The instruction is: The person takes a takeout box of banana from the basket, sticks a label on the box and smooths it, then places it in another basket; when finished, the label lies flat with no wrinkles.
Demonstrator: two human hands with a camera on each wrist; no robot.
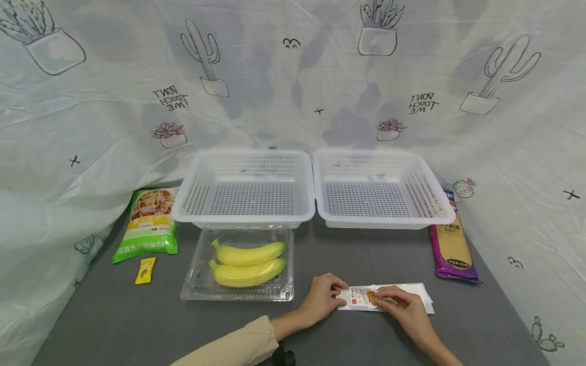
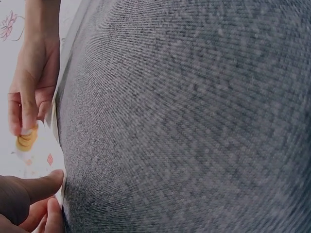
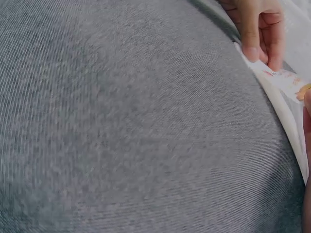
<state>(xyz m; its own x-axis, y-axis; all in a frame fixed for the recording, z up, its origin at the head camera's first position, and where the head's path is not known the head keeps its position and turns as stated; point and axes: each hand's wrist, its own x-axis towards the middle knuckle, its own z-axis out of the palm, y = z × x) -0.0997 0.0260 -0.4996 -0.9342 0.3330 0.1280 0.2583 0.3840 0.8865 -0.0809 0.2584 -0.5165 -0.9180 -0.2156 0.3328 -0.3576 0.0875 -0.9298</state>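
A long, flat white paper bag (image 1: 359, 300) with a printed food picture lies on the dark table at front right. My left hand (image 1: 321, 299) pinches its left end between thumb and fingers. The thumb and fingertips of my right hand (image 1: 406, 308) come together on the printed picture near the bag's middle. In the left wrist view the right hand (image 2: 36, 82) reaches down onto the yellow picture. The right wrist view shows the left hand (image 3: 257, 24) gripping the bag's end, while the right hand is mostly cut off at the edge.
Two white plastic baskets (image 1: 256, 219) stand side by side at the back. In front of the left one is a clear plastic box (image 1: 192, 284) with two bananas (image 1: 249, 254). A green food bag (image 1: 146, 239) and small yellow packet (image 1: 145, 270) lie left, a purple noodle packet (image 1: 453, 244) right.
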